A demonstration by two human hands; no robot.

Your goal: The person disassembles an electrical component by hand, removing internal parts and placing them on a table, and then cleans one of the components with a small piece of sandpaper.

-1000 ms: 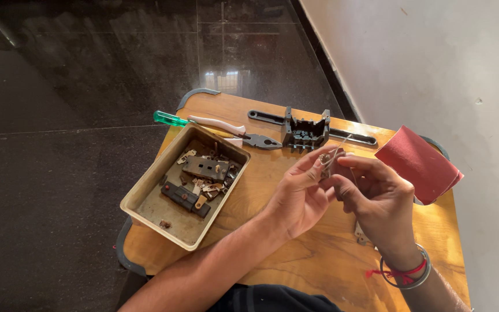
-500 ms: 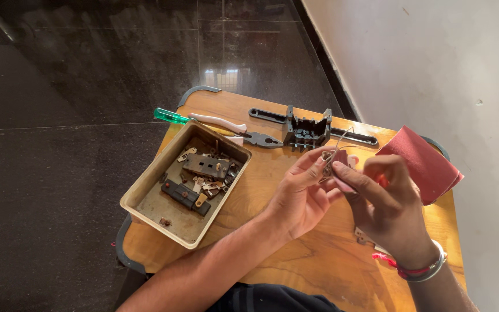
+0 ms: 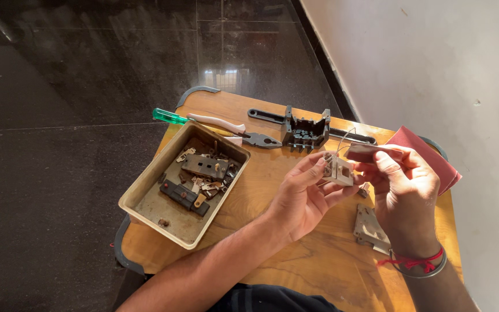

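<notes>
Fig.: I see the small pale switch part (image 3: 338,169) held above the wooden table (image 3: 295,260) btwn both hands, L hand (image 3: 304,196) pinching its left side, R hand (image 3: 402,188) closed on its right side w/ thumb on top, nearer; metal tray (image 3: 145,193) lies well left.

The right hand (image 3: 402,190) partly hides the red pad (image 3: 428,151).

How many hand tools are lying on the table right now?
2: a green-handled screwdriver and white-handled pliers, side by side just beyond the metal tray. Others may be hidden behind the hands.
</notes>
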